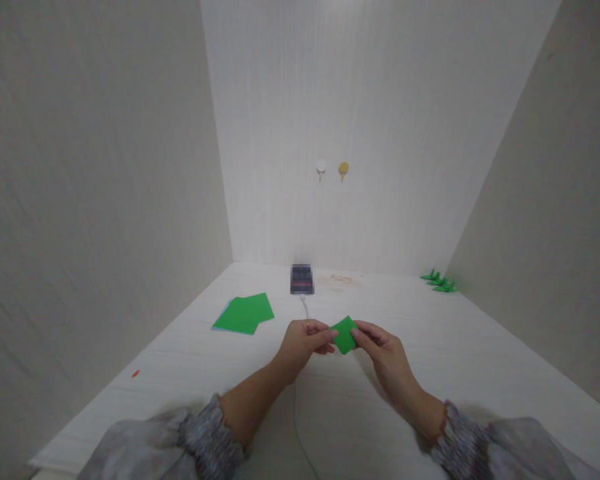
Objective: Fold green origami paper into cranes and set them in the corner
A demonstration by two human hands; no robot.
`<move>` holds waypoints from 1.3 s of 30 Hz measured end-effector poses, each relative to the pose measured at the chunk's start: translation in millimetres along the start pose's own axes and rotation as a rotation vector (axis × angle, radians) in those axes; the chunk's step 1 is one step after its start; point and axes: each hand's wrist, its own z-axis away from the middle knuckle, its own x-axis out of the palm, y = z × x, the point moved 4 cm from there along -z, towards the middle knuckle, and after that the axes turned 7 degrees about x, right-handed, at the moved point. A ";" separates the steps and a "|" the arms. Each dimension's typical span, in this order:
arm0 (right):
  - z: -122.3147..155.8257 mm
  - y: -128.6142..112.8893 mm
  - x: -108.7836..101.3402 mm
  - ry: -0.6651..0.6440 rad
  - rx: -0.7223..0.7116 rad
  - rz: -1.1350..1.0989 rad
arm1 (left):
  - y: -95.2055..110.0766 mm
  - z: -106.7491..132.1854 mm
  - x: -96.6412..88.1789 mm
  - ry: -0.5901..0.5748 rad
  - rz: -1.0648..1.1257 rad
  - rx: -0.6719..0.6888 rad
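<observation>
Between my hands, above the white table, is a small green piece of paper (345,337), turned so that one corner points up. My left hand (307,340) pinches its left corner, thumb on top, with a ring on one finger. On the opposite side my right hand (381,343) grips the right corner between thumb and fingers. Whether the paper is folded in layers I cannot tell. Left of my hands lie larger green paper sheets (245,315), overlapping, with a bluish edge showing underneath.
A phone-like device (302,279) with a blurred screen leans near the back wall; its white cable (300,427) runs under my left arm to the front. Green folded paper pieces (439,281) sit at the back right. An orange scrap (135,373) lies left. Walls enclose three sides.
</observation>
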 end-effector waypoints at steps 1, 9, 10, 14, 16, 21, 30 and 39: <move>0.5 -0.7 1.0 -0.009 0.006 -0.001 | 0.3 -0.2 -0.5 0.022 -0.009 0.001; 3.0 -5.6 4.8 -0.051 0.008 0.021 | -0.5 0.0 2.5 -0.012 -0.049 0.058; 3.2 -6.3 5.4 -0.062 0.007 0.029 | -1.7 0.0 3.0 -0.032 -0.057 0.062; 4.4 -9.5 8.5 -0.120 -0.005 0.069 | -5.0 -0.1 3.6 -0.064 -0.048 0.074; 4.9 -10.2 8.4 -0.115 -0.004 0.074 | -5.0 0.0 4.0 -0.062 -0.035 0.081; 6.0 -12.0 8.2 -0.099 -0.013 0.061 | -0.9 1.2 4.9 -0.040 -0.011 0.079; 7.9 -13.9 9.2 -0.143 -0.042 0.078 | 2.9 2.7 3.7 -0.040 -0.005 0.117; 9.4 -16.4 8.4 -0.140 -0.077 0.132 | 6.8 4.4 3.5 -0.025 -0.047 0.170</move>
